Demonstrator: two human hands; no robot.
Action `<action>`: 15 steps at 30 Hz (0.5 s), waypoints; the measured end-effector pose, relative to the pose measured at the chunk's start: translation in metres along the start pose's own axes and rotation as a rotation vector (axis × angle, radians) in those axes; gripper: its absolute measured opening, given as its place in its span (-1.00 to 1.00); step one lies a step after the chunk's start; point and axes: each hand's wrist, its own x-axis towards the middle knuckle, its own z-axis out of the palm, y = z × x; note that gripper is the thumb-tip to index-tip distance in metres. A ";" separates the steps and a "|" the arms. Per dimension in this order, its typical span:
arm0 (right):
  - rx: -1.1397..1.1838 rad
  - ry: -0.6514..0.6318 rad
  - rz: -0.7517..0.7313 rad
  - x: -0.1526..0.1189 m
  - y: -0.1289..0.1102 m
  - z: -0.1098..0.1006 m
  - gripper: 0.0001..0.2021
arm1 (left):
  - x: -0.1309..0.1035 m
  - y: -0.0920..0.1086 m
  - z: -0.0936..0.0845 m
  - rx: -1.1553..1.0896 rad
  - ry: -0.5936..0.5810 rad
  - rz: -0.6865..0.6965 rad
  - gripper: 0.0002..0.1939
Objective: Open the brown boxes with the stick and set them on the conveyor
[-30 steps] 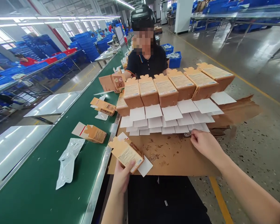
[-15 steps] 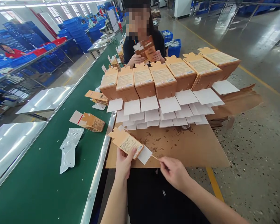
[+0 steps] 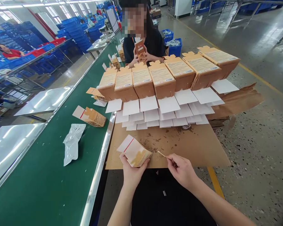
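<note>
My left hand [image 3: 134,172] grips a small orange-brown carton [image 3: 141,157] from below, above the near edge of the brown cardboard sheet [image 3: 191,147]. The carton is tilted, and its white flap with a red strip points up and left. A thin stick [image 3: 162,154] with a pale tip, like a cotton swab, is pinched in my right hand [image 3: 181,169]. Its tip is a little right of the carton, apart from it. Beyond my hands, rows of similar cartons [image 3: 162,78] lie stacked with white flaps [image 3: 169,104] sticking out towards me.
To the left runs a green conveyor belt [image 3: 37,191] with a metal edge. On it lie a carton [image 3: 94,117] and a clear-white plastic pouch [image 3: 73,144]. Across the stack, a person [image 3: 157,42] holds a brown carton [image 3: 140,47]. Blue crates [image 3: 174,48] stand behind.
My left hand has turned the carton, so the red-striped flap now shows at its upper left. The stick's tip has come away from the carton. The person opposite has raised and turned their carton.
</note>
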 end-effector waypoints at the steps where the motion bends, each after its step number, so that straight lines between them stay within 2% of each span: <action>1: 0.017 0.026 0.026 -0.002 0.000 -0.004 -0.74 | -0.003 -0.001 0.000 0.061 0.009 0.003 -0.14; 4: 0.036 0.059 0.080 -0.009 -0.001 -0.010 -0.75 | -0.005 -0.006 0.002 0.178 0.016 -0.011 -0.15; 8: 0.063 0.069 0.111 -0.015 -0.004 -0.012 -0.74 | -0.002 -0.015 0.007 0.208 -0.036 0.017 -0.17; 11: 0.061 0.092 0.136 -0.016 -0.003 -0.019 -0.72 | 0.007 -0.016 0.005 0.185 0.021 0.042 -0.23; 13: 0.049 0.142 0.160 -0.016 0.001 -0.027 -0.71 | 0.022 -0.013 -0.011 0.175 0.126 0.047 -0.18; 15: 0.043 0.202 0.176 -0.014 0.007 -0.036 -0.70 | 0.042 -0.009 -0.044 0.143 0.258 0.017 -0.11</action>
